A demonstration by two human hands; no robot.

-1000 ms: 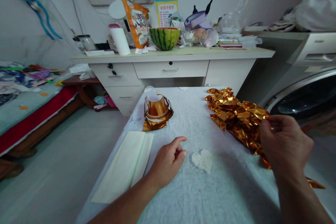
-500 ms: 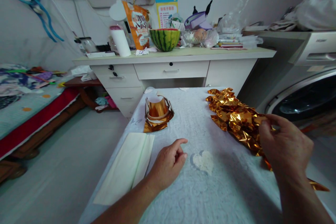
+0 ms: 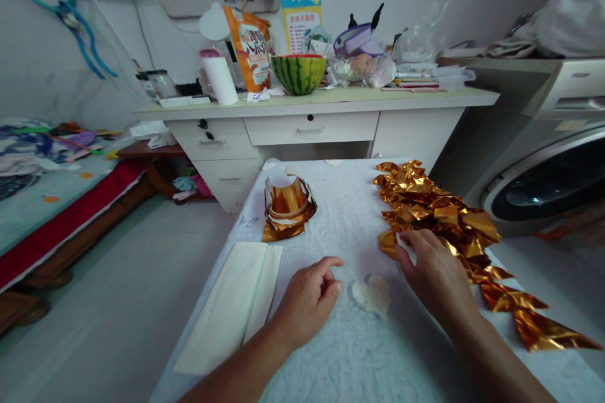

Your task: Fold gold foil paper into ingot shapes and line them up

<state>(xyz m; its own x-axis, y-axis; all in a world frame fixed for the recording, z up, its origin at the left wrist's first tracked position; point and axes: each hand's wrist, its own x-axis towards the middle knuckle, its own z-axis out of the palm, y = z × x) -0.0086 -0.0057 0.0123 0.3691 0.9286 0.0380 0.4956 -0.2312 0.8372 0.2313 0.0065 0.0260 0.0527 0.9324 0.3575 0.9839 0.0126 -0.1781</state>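
Note:
My left hand (image 3: 309, 302) hovers over or rests on the cloth-covered table (image 3: 326, 201), index finger and thumb apart, holding nothing. Pinched in the fingers of my right hand (image 3: 437, 274) is a gold foil piece (image 3: 388, 244) with a white part at the fingertips. Beside and beyond that hand lies a pile of twisted gold foil pieces (image 3: 420, 201), trailing toward the near right. A curled stack of gold foil sheets (image 3: 287, 201) stands at the far left of the table. Nearer, left of my left hand, are folded pale sheets (image 3: 227, 308).
Behind the table is a white desk (image 3: 307, 104) with a cut watermelon (image 3: 299, 74), an orange pouch (image 3: 250, 53) and a white roll (image 3: 220, 80). A washing machine (image 3: 548, 126) stands at the right, a bed (image 3: 61, 201) at the left.
My right hand has moved left from the foil pile toward the table's middle, now with a gold piece in its fingers. My left hand has hardly moved.

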